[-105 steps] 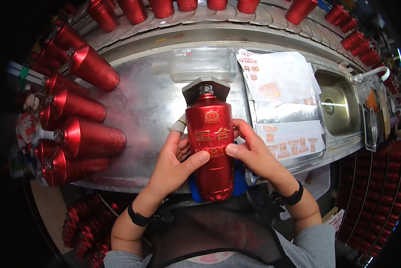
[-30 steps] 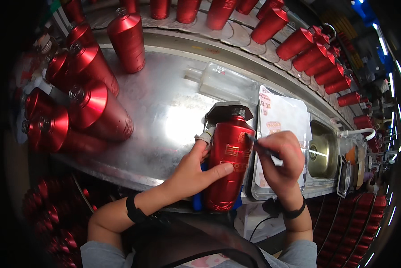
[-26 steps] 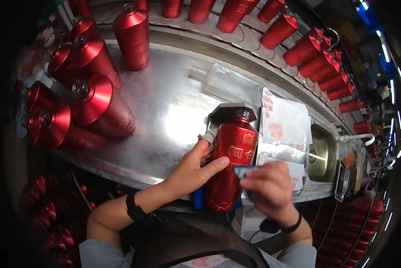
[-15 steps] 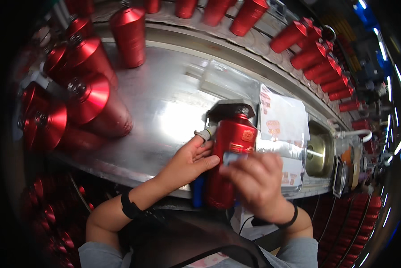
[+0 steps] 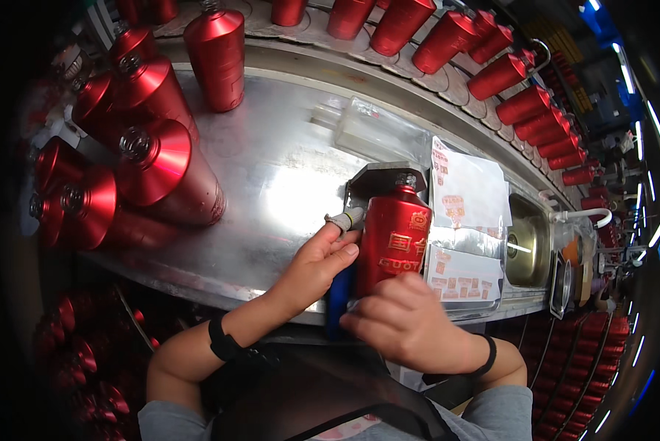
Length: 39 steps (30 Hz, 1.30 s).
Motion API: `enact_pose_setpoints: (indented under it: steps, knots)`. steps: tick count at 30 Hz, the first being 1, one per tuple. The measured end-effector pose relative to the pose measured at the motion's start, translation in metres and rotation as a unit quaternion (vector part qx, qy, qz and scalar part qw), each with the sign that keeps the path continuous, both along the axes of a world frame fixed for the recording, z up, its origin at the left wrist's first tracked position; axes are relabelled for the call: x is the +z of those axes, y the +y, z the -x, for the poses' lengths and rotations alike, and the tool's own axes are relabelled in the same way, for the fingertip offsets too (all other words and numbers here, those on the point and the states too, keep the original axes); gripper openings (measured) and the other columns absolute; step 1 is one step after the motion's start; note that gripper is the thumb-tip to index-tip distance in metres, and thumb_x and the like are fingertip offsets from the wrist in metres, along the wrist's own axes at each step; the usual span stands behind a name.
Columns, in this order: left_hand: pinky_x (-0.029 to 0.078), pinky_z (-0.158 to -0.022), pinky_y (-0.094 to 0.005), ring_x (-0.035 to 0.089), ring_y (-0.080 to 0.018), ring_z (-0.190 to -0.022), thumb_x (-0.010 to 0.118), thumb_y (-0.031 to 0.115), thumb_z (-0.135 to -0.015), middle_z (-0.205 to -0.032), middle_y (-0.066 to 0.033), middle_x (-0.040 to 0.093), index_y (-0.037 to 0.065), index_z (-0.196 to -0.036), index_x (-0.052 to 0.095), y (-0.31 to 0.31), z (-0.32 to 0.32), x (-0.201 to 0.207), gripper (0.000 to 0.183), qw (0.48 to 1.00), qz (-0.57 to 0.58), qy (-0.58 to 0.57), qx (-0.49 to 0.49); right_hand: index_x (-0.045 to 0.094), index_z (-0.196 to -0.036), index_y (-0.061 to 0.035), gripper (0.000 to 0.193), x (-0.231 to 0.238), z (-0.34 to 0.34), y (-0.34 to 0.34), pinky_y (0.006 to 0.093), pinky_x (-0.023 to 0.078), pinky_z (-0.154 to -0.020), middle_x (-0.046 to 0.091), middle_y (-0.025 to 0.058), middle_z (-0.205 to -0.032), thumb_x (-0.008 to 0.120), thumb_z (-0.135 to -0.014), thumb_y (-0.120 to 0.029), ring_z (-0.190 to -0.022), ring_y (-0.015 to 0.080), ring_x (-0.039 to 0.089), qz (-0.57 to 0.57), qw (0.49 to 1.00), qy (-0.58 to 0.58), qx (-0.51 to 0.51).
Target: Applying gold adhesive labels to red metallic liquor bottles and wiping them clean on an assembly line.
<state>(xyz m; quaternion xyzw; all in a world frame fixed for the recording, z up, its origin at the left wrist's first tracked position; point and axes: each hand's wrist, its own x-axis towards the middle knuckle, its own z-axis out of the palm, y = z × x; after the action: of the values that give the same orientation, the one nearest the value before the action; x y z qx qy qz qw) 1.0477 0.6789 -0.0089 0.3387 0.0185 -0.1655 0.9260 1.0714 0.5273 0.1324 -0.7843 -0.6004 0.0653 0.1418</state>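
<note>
— Lower than a second ago: the right hand (image 5: pixel 402 317) has slipped from beside the upper markings of the red bottle (image 5: pixel 390 231) to its bottom half.

— Is it gripping anything?

— Its fingers are curled closed; I cannot tell what they hold. The left hand (image 5: pixel 311 264) is half-open, fingertips by the bottle's left side, probably to steady it. One finger wears a cloth cover (image 5: pixel 341 222), likely for protection.

— Where is that bottle?

— Between the hands, near the front edge of the metal surface (image 5: pixel 271 140), neck pointing away. Behind the neck is a dark angled plate (image 5: pixel 377 177), and a blue pad (image 5: pixel 339 292) shows at the lower left; I'd guess both stop it rolling.

— Any writing?

— Gold: a round emblem (image 5: pixel 419 220), large characters (image 5: pixel 400 243), then capital letters (image 5: pixel 397 262), partly lost round the curve. White sheets (image 5: pixel 477 191) to the right carry reddish-gold marks, perhaps kept there for easy reach.

— Farther out?

— A clear bottle (image 5: pixel 381 138) lies on its side beyond the plate. Other red bottles (image 5: pixel 169 173) stand grouped at left, and more line the conveyor behind. Past the sheets sits a sink (image 5: pixel 532 261).
</note>
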Motion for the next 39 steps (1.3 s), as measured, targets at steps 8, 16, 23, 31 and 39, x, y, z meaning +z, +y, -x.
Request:
enact_pose_setpoints:
  steps: [8,16,23,31,39]
  knots:
    - [0.035,-0.113,-0.0343,0.047,-0.0206,-0.133,0.056,0.018,-0.102,-0.147,-0.0140,0.045,0.003,-0.153,0.029,0.001,-0.009,0.003,0.060,0.997,-0.081,-0.004,-0.011,0.071,-0.097,-0.0061,0.027,-0.020,0.003,-0.027,0.0352,0.047,-0.065,0.068,0.0065,-0.090,0.075,-0.070,-0.009,-0.077,0.0232,0.061,-0.127,0.980,-0.004,-0.156]
    - [0.039,-0.109,-0.0362,0.052,-0.0234,-0.128,0.075,0.023,-0.090,-0.140,-0.0196,0.049,0.003,-0.151,0.024,-0.017,-0.013,0.022,0.082,0.981,-0.192,-0.010,0.014,0.058,-0.101,-0.0009,0.023,-0.077,-0.008,-0.088,0.0234,0.050,-0.069,0.065,0.0048,-0.088,0.076,-0.086,-0.006,-0.081,0.0079,0.061,-0.300,0.683,0.336,-0.575]
    - [0.043,-0.106,-0.0329,0.056,-0.0201,-0.124,0.069,0.015,-0.093,-0.136,-0.0164,0.054,0.004,-0.153,0.021,-0.009,-0.010,0.025,0.078,0.986,-0.167,0.010,0.006,0.055,-0.101,-0.0006,0.023,-0.046,-0.015,-0.044,0.0212,0.049,-0.065,0.064,0.0031,-0.086,0.073,-0.089,-0.005,-0.076,0.0056,0.060,-0.377,0.695,0.360,-0.495]
    - [0.044,-0.106,-0.0355,0.056,-0.0218,-0.124,0.068,0.016,-0.094,-0.137,-0.0177,0.054,0.003,-0.155,0.017,-0.008,-0.013,0.023,0.080,0.984,-0.179,0.000,-0.011,0.055,-0.096,-0.0007,0.021,-0.078,-0.019,-0.078,0.0227,0.047,-0.062,0.064,0.0036,-0.084,0.073,-0.088,-0.006,-0.073,0.0057,0.058,-0.407,0.611,0.391,-0.554]
    - [0.044,-0.105,-0.0349,0.058,-0.0205,-0.121,0.069,0.021,-0.094,-0.133,-0.0165,0.057,0.003,-0.154,0.018,-0.012,-0.016,0.017,0.081,0.985,-0.174,-0.013,-0.010,0.056,-0.095,-0.0002,0.022,-0.095,-0.026,-0.090,0.0232,0.047,-0.060,0.062,0.0040,-0.079,0.074,-0.086,-0.006,-0.071,0.0058,0.057,-0.296,0.671,0.367,-0.572]
